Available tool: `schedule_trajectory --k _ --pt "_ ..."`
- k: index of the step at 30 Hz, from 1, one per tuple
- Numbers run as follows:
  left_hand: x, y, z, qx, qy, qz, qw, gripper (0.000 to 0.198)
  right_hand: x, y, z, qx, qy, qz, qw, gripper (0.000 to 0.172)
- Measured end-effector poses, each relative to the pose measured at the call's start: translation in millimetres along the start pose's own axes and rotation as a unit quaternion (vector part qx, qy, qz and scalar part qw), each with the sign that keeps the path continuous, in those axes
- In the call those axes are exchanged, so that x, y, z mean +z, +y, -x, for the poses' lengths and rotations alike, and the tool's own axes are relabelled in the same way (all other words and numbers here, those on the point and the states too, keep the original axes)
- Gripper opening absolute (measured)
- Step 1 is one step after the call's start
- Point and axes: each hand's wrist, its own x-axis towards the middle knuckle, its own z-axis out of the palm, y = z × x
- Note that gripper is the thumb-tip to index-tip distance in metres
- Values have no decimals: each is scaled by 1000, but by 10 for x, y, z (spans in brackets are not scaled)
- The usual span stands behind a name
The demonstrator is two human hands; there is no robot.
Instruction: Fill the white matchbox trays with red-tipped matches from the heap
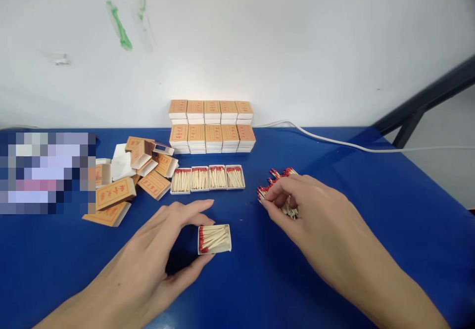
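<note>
My left hand (156,247) grips a small white matchbox tray (227,248) between thumb and fingers. Red-headed matches (214,237) lie in it, heads mostly to the left, with some of its floor showing at the right end. My right hand (302,205) reaches over a loose pile of matches (287,171), its thumb and index finger pinched on matches at the pile's left side. Part of the pile is hidden behind that hand. Beyond my left hand stand several trays in a row, filled with matches (217,177).
Closed matchboxes (213,139) are stacked in two rows by the wall. Empty orange matchbox sleeves (115,194) lie heaped at the left, beside a pixelated area. A white cable (334,142) crosses the blue table (401,230) at the back right, near a dark metal bar (426,94).
</note>
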Motion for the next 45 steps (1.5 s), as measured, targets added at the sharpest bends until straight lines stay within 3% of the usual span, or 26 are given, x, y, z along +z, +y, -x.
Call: schedule_trajectory --k 7,14,23,45 --pt "-6 25 -12 -4 -1 -4 1000 63 25 -47 13 1 -64 -2 998 20" --pt "-9 22 -5 -14 -3 -4 1000 63 31 41 3 2 33 60 998 16" --pt "-12 24 -15 -4 -1 -7 1000 60 92 73 24 -54 63 70 994 16" --pt "-14 37 -12 33 11 -26 999 54 155 6 39 -65 105 119 985 22"
